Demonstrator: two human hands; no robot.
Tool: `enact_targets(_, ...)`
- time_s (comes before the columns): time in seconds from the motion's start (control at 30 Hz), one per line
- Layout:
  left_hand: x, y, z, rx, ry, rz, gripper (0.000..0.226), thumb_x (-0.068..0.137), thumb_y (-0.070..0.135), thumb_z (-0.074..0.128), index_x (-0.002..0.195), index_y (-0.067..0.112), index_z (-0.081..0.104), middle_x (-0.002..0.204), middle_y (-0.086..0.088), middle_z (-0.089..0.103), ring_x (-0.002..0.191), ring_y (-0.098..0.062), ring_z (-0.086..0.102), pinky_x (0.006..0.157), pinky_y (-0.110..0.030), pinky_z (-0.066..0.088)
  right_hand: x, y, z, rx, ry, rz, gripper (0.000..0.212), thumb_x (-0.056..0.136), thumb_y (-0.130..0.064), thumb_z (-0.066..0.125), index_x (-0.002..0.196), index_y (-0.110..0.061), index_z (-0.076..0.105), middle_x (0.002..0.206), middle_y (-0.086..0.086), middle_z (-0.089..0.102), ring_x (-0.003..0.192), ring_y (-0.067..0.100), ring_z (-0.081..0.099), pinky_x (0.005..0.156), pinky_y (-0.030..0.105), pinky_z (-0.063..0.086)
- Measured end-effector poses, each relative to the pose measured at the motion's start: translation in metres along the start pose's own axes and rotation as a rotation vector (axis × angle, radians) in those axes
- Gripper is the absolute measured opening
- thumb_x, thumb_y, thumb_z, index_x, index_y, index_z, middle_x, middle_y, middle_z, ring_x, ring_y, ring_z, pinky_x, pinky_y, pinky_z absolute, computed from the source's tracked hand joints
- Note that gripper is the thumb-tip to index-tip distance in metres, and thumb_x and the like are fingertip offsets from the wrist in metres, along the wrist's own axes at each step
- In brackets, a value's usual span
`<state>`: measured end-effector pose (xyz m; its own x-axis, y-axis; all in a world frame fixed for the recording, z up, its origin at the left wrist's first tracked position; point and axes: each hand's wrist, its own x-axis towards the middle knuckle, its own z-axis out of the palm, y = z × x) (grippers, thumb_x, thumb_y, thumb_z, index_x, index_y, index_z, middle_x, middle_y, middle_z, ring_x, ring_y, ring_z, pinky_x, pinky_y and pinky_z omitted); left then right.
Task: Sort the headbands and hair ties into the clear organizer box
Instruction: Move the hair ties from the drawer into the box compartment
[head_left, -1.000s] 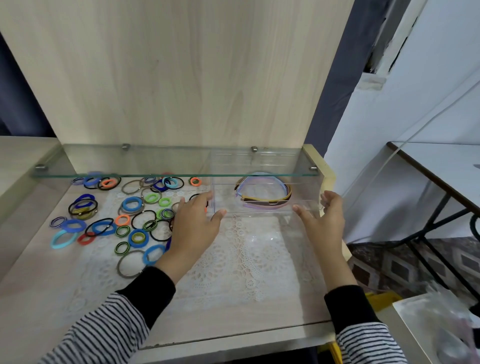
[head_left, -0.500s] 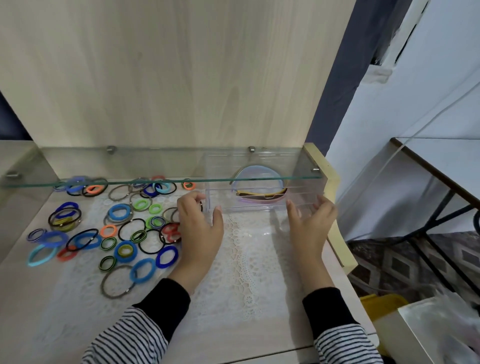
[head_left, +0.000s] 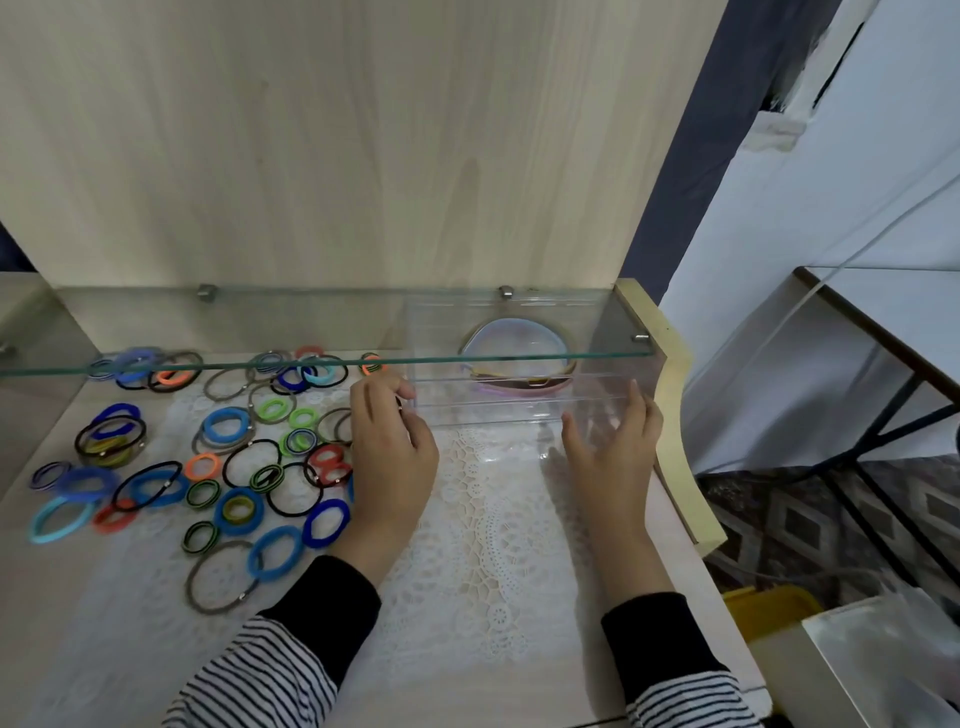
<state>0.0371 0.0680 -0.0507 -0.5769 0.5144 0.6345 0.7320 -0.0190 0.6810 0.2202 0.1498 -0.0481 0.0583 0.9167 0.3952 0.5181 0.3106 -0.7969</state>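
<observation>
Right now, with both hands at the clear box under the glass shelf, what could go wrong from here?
1. The clear organizer box sits beneath the glass shelf, so lifting it could knock the shelf edge.
2. The left hand lies next to the loose hair ties and could sweep some away.
3. The box rests near the table's right edge, beside the right hand; a sideways shove might push it off, spilling the headbands.

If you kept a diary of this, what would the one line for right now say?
left hand at clear organizer box left corner | right hand at right side | headbands inside | hair ties loose
</observation>
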Motion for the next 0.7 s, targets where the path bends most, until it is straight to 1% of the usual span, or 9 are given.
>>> enact_targets(0.13,0.000,-0.001,0.000,-0.026,0.003,-0.042,0.021,0.083,-0.012,0.049,0.092,0.007,0.052,0.105,-0.003,0.046,0.092,-0.006,0.046,0.080,-0.016,0.041,0.001,0.003,0.002,-0.040,-0.004,-0.021,0.075,0.085,-0.020,0.066,0.147,-0.012,0.025,0.146,0.009,0.029,0.132,0.019,0.033,0.097,0.019,0.032)
enact_targets(0.23,-0.001,0.000,-0.001,-0.025,-0.001,-0.018,0.019,0.083,-0.011,0.050,0.092,0.004,0.056,0.104,-0.006,0.051,0.093,-0.003,0.047,0.083,-0.007,0.037,0.000,0.004,0.002,-0.074,-0.021,-0.027,0.074,0.086,-0.021,0.063,0.148,-0.014,0.024,0.149,0.009,0.030,0.136,0.020,0.031,0.099,0.018,0.027)
enact_targets(0.3,-0.002,-0.001,-0.001,-0.034,-0.014,-0.005,0.017,0.087,-0.006,0.050,0.095,0.006,0.058,0.108,-0.006,0.055,0.103,-0.008,0.052,0.088,-0.006,0.036,-0.001,0.003,0.001,-0.084,-0.006,-0.037,0.069,0.086,-0.019,0.062,0.146,-0.013,0.029,0.149,0.008,0.032,0.136,0.018,0.030,0.100,0.015,0.024)
enact_targets(0.43,-0.007,0.002,-0.002,-0.053,-0.062,-0.026,0.023,0.090,0.007,0.044,0.105,0.010,0.060,0.130,-0.006,0.054,0.131,-0.017,0.047,0.099,-0.028,0.046,-0.001,0.004,0.003,-0.120,0.039,-0.136,0.052,0.083,-0.015,0.061,0.131,-0.005,0.044,0.137,0.012,0.040,0.129,0.022,0.037,0.105,0.025,0.030)
enact_targets(0.47,-0.009,0.003,-0.002,-0.052,-0.071,-0.034,0.025,0.089,0.006,0.043,0.107,0.011,0.060,0.133,-0.006,0.054,0.132,-0.017,0.046,0.104,-0.029,0.042,-0.001,0.005,0.004,-0.125,0.032,-0.151,0.047,0.082,-0.015,0.061,0.126,-0.004,0.048,0.134,0.012,0.041,0.124,0.022,0.039,0.102,0.024,0.032)
enact_targets(0.53,-0.010,0.006,-0.004,-0.042,-0.077,-0.054,0.029,0.087,0.003,0.041,0.107,0.012,0.059,0.134,-0.004,0.056,0.131,-0.014,0.046,0.119,-0.029,0.022,-0.002,0.005,0.005,-0.108,-0.003,-0.187,0.038,0.081,-0.015,0.059,0.117,-0.004,0.054,0.124,0.011,0.043,0.112,0.020,0.045,0.094,0.025,0.039)
enact_targets(0.57,-0.010,0.007,-0.005,-0.033,-0.074,-0.070,0.029,0.086,0.004,0.041,0.107,0.013,0.059,0.131,-0.004,0.059,0.129,-0.012,0.047,0.122,-0.029,0.012,-0.003,0.004,0.005,-0.100,-0.027,-0.219,0.036,0.080,-0.015,0.058,0.114,-0.004,0.056,0.120,0.010,0.045,0.106,0.018,0.047,0.089,0.026,0.042)
enact_targets(0.63,-0.010,0.009,-0.007,-0.018,-0.070,-0.109,0.029,0.087,0.007,0.039,0.107,0.013,0.059,0.115,-0.009,0.068,0.112,-0.009,0.055,0.122,-0.030,0.004,-0.006,0.001,0.005,-0.097,-0.097,-0.288,0.032,0.080,-0.016,0.057,0.111,-0.008,0.059,0.114,0.006,0.046,0.097,0.013,0.047,0.080,0.023,0.043)
enact_targets(0.7,-0.010,0.011,-0.008,-0.024,-0.073,-0.142,0.030,0.088,0.011,0.037,0.108,0.014,0.059,0.074,-0.009,0.067,0.075,-0.012,0.058,0.124,-0.034,0.007,-0.009,-0.002,0.005,-0.118,-0.188,-0.363,0.032,0.082,-0.019,0.058,0.114,-0.014,0.060,0.112,0.003,0.047,0.092,0.010,0.048,0.074,0.021,0.044)
